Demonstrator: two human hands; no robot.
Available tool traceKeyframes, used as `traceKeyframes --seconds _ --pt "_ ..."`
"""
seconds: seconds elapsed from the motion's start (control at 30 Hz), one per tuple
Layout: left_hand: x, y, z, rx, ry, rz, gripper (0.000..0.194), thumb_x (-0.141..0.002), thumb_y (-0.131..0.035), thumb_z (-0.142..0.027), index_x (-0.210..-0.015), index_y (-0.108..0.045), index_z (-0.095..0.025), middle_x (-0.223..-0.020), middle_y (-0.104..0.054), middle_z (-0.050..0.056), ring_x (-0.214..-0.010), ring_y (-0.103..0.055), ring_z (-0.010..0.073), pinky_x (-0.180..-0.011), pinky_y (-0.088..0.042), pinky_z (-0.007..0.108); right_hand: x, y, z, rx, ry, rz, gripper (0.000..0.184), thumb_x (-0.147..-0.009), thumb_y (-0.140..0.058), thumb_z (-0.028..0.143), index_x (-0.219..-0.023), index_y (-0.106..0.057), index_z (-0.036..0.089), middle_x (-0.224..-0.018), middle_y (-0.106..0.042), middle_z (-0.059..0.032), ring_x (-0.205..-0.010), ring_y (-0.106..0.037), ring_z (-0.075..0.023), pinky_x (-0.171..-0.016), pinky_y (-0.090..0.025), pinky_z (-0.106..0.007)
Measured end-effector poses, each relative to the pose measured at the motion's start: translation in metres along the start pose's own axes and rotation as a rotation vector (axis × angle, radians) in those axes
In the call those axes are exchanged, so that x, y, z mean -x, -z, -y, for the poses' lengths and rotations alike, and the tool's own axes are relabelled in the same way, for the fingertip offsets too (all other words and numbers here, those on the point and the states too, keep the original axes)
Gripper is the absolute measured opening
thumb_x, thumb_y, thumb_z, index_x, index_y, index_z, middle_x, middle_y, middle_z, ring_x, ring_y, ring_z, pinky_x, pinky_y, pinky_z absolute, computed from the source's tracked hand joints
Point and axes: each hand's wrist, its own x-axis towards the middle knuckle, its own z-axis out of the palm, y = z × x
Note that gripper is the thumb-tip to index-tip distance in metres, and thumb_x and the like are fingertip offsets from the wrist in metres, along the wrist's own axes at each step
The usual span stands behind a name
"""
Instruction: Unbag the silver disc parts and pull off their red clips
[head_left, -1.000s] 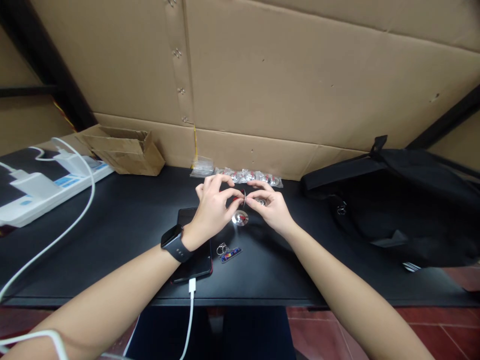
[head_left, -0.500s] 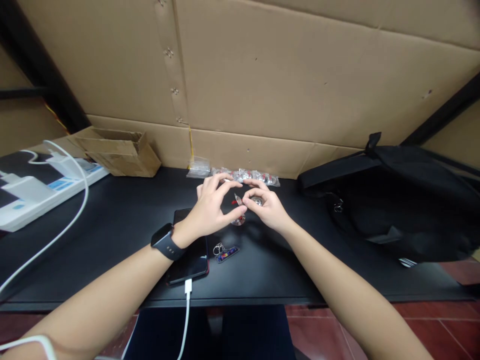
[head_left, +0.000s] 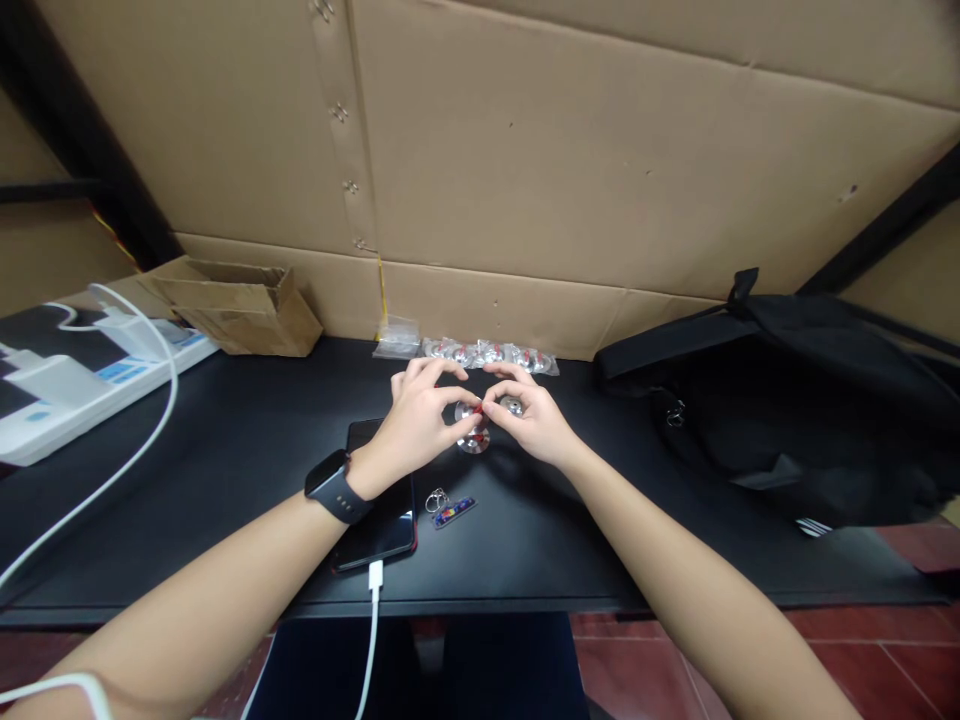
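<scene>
Closing in since half a second ago: the left hand (head_left: 427,415) has brought its parted thumb and forefinger back to the shiny metal disc (head_left: 462,411), which has turned from edge-on to show more of its face. It's up between the two hands, mid-table! Right hand (head_left: 529,415) has it in a tight thumb-and-forefinger pinch at the red part; the left's gap is narrow, though whether it grips too, I can't tell.

Just below on the black table (head_left: 247,480), a second disc (head_left: 474,442), red at its middle; a third disc (head_left: 513,405) sits just behind the right fingers.

Over to the containers! Far side, a row of clear packets (head_left: 491,354), silvery discs with red showing through. Left of them, flat plastic sleeves (head_left: 397,338), contents too small to make out. Far left, the cardboard box (head_left: 262,318) stands open-topped, its inside hidden. And on the right, the black bag (head_left: 810,420) slumps, contents out of sight.
</scene>
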Motion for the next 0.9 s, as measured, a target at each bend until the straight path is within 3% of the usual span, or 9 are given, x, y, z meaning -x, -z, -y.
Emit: traceKeyframes --seconds 0.1,0.23,0.33,0.47,0.57,0.67,0.77,0.9 --pt "0.000 0.000 0.002 -0.019 -0.016 0.028 0.012 -0.088 -0.072 -0.038 -0.085 -0.079 -0.029 -0.121 -0.064 0.005 -0.125 -0.045 0.0304 -0.094 -0.034 0.045 0.000 -0.002 -0.002 0.047 0.054 0.012 0.010 -0.092 -0.067 0.032 -0.089 -0.071 0.023 -0.134 -0.058 -0.0093 -0.133 -0.051 -0.0260 -0.115 -0.036 -0.044" --pt "-0.002 0.000 0.015 -0.021 -0.002 0.122 0.013 -0.090 -0.069 -0.036 -0.090 -0.078 -0.026 -0.106 -0.069 0.004 -0.107 -0.058 0.0246 -0.093 -0.035 0.043 -0.002 0.004 -0.014 0.137 0.095 0.068 0.010 -0.093 -0.066 0.032 -0.091 -0.070 0.024 -0.114 -0.067 -0.0086 -0.109 -0.064 -0.0240 -0.100 -0.047 -0.041" --pt "-0.005 -0.001 0.029 0.031 0.004 0.195 0.015 -0.093 -0.066 -0.035 -0.095 -0.078 -0.027 -0.100 -0.070 0.002 -0.092 -0.064 0.0191 -0.088 -0.041 0.036 -0.004 0.015 -0.024 0.260 0.091 0.147 0.007 -0.090 -0.068 0.028 -0.096 -0.071 0.023 -0.108 -0.068 -0.0077 -0.100 -0.066 -0.0231 -0.094 -0.050 -0.039" --pt "-0.006 -0.007 0.042 0.037 0.013 0.212 0.014 -0.091 -0.067 -0.035 -0.091 -0.079 -0.028 -0.098 -0.068 0.002 -0.087 -0.065 0.0178 -0.084 -0.047 0.032 -0.005 0.028 -0.032 0.399 0.060 0.281 0.013 -0.087 -0.070 0.022 -0.101 -0.071 0.022 -0.108 -0.069 -0.0067 -0.098 -0.067 -0.0210 -0.093 -0.050 -0.035" --pt "-0.006 -0.010 0.044 0.027 0.026 0.237 0.013 -0.089 -0.067 -0.035 -0.090 -0.078 -0.027 -0.099 -0.069 0.002 -0.088 -0.066 0.0189 -0.085 -0.049 0.033 -0.004 0.030 -0.034 0.471 0.007 0.327 0.015 -0.087 -0.071 0.022 -0.102 -0.071 0.022 -0.110 -0.071 -0.0059 -0.103 -0.067 -0.0216 -0.095 -0.047 -0.036" --pt "-0.008 -0.006 0.049 0.023 0.014 0.247 0.020 -0.086 -0.065 -0.030 -0.103 -0.074 -0.026 -0.107 -0.069 0.003 -0.095 -0.067 0.0207 -0.090 -0.051 0.034 -0.003 0.030 -0.035 0.530 -0.042 0.353 0.021 -0.086 -0.072 0.022 -0.107 -0.070 0.023 -0.116 -0.070 -0.0065 -0.111 -0.065 -0.0240 -0.098 -0.044 -0.039" --pt "-0.011 0.003 0.065 -0.029 0.019 0.220 0.033 -0.083 -0.060 -0.023 -0.115 -0.069 -0.024 -0.116 -0.069 0.005 -0.103 -0.066 0.0226 -0.095 -0.050 0.036 -0.002 0.033 -0.036 0.626 -0.102 0.324 0.032 -0.085 -0.074 0.023 -0.116 -0.068 0.024 -0.126 -0.068 -0.0088 -0.121 -0.061 -0.0289 -0.100 -0.041 -0.044" --pt "-0.010 0.009 0.089 -0.219 0.110 0.191 0.031 -0.088 -0.057 -0.028 -0.117 -0.070 -0.027 -0.125 -0.066 0.006 -0.116 -0.059 0.0297 -0.098 -0.044 0.045 -0.002 0.042 -0.040 0.685 -0.185 0.315 0.037 -0.085 -0.074 0.028 -0.122 -0.067 0.028 -0.124 -0.071 -0.0072 -0.116 -0.064 -0.0293 -0.095 -0.044 -0.042"
